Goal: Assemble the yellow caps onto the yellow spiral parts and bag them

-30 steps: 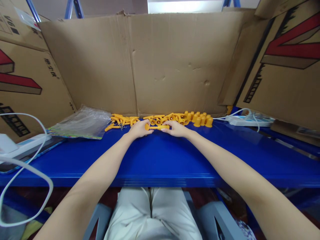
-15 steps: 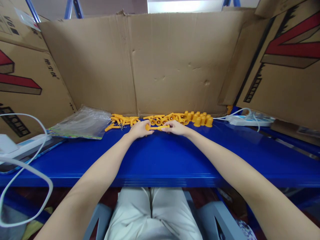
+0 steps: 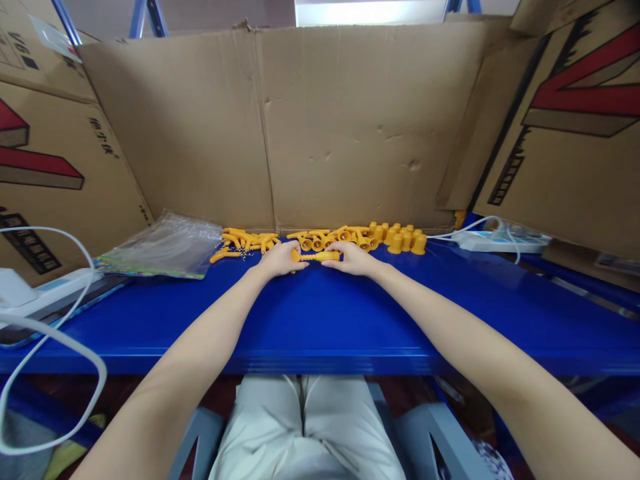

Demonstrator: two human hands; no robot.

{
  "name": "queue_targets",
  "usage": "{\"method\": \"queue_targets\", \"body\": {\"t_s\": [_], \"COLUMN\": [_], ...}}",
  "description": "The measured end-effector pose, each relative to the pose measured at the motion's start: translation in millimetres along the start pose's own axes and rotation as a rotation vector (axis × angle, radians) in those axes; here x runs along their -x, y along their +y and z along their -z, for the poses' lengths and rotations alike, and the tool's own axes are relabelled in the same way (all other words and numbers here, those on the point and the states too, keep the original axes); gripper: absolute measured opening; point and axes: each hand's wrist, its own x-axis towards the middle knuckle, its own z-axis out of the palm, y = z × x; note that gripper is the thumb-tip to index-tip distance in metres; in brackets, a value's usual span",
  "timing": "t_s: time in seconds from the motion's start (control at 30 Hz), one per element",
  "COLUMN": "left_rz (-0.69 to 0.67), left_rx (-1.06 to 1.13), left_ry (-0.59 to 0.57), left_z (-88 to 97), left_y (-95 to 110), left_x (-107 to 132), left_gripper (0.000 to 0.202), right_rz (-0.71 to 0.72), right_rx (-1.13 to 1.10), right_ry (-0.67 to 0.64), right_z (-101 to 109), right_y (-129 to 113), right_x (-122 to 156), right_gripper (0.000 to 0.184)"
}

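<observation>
My left hand (image 3: 278, 260) is closed at the round, flared end of an orange-yellow plastic piece (image 3: 311, 257) with a ribbed shaft. At the other, wider end of that piece, my right hand (image 3: 355, 259) pinches it between thumb and fingers. The piece lies level between both hands, low over the blue table. Just behind it are several orange horn-shaped parts (image 3: 317, 245) with open mouths facing me. Left of my left hand lies a heap of orange branched parts (image 3: 245, 238) with small metal chains. To the right, orange cup-shaped parts (image 3: 406, 240) stand in a group.
Clear plastic bags (image 3: 167, 247) lie at the left of the blue table (image 3: 320, 313). A white power strip (image 3: 500, 241) with cables is at the right, and a looping white cable (image 3: 95, 360) hangs at the left. Cardboard (image 3: 350, 127) walls in the back and sides.
My right thumb and fingers have shifted slightly on the wide end, so more of it shows. My left hand holds almost the same place.
</observation>
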Motion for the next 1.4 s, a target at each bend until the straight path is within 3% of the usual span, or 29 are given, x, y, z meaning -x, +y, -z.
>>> {"method": "queue_targets", "body": {"t_s": [0.13,0.37,0.73,0.97,1.1,1.2,1.4], "left_rz": [-0.003,0.000,-0.042,-0.057,-0.051,-0.047,0.009], "left_rx": [0.025,0.012,-0.095,-0.171,-0.186,-0.173,-0.098], "left_ry": [0.001,-0.005,0.012,0.011,0.013,-0.013,-0.032], "left_z": [-1.7,-0.2,3.6,6.2,6.1,4.1,0.0], "left_y": [-0.9,0.5,6.5,10.5,11.0,8.2,-6.8], "left_x": [-0.3,-0.6,2.0,2.0,1.4,0.4,-2.1], "left_gripper": [0.034,0.035,0.036,0.040,0.045,0.044,0.036], "right_rz": [0.111,0.035,-0.192,-0.270,-0.259,-0.281,-0.491], "right_rx": [0.173,0.164,-0.125,-0.422,-0.480,-0.517,-0.689], "right_ry": [-0.008,-0.077,-0.187,-0.214,-0.226,-0.207,-0.105], "right_z": [2.5,7.7,11.6,9.7,10.1,11.2,14.5], "right_y": [-3.2,-14.4,-11.6,-5.7,-4.0,-1.9,3.2], "right_x": [0.5,-0.8,-2.5,-4.1,-4.6,-3.4,-1.0], "right_gripper": [0.029,0.022,0.037,0.039,0.041,0.041,0.036]}}
